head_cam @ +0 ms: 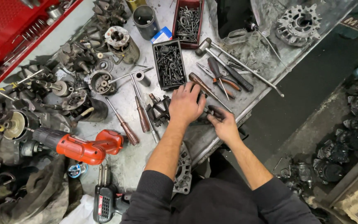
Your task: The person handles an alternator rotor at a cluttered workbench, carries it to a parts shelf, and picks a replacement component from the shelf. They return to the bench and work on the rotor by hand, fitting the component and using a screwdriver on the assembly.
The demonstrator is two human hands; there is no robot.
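Note:
My left hand (186, 104) lies palm down over a dark metal motor part (159, 111) on the grey workbench (133, 159), fingers spread over its right side. My right hand (222, 123) sits close to the bench's edge, its fingers curled around the right end of the same dark part, which is mostly hidden beneath both hands. A wooden-handled screwdriver (203, 86) lies just beyond my left fingertips.
A red cordless drill (79, 147) lies at the left. Two black trays of screws (169, 64) (187, 23) stand behind. Pliers (220, 76), a hammer (224, 62), screwdrivers (141, 112) and several rotors and housings (42, 95) crowd the bench. A soldering gun (104, 199) lies near me.

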